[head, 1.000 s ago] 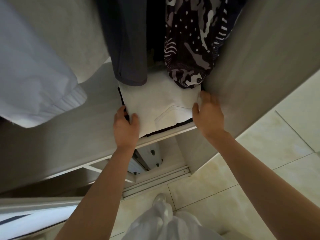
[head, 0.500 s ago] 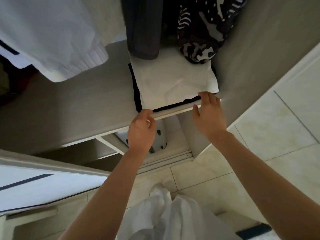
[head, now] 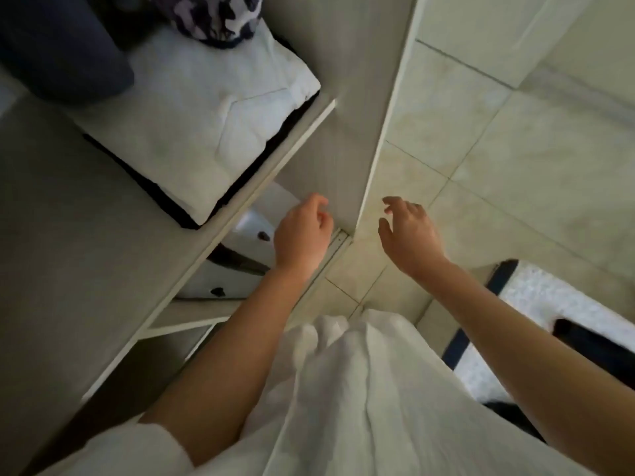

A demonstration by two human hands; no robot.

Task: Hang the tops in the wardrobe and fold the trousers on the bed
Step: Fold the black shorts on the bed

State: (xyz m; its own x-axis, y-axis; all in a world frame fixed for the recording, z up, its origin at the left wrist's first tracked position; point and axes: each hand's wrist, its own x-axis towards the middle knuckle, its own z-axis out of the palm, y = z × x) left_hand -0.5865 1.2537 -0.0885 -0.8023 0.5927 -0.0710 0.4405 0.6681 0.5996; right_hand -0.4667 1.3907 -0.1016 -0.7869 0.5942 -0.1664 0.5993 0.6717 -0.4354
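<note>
Both hands empty, off the shelf; folded trousers on it.
Tops above the shelf are cut off, hems only: dark top, patterned top. The trousers are white, flat, with a dark layer underneath that's hard to make out. Left hand and right hand have loosely curled fingers, past the shelf's front edge.

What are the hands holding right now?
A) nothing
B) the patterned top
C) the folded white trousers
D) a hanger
A: the left hand and right hand are both empty, fingers loose, apart from the white trousers on the shelf.
</note>
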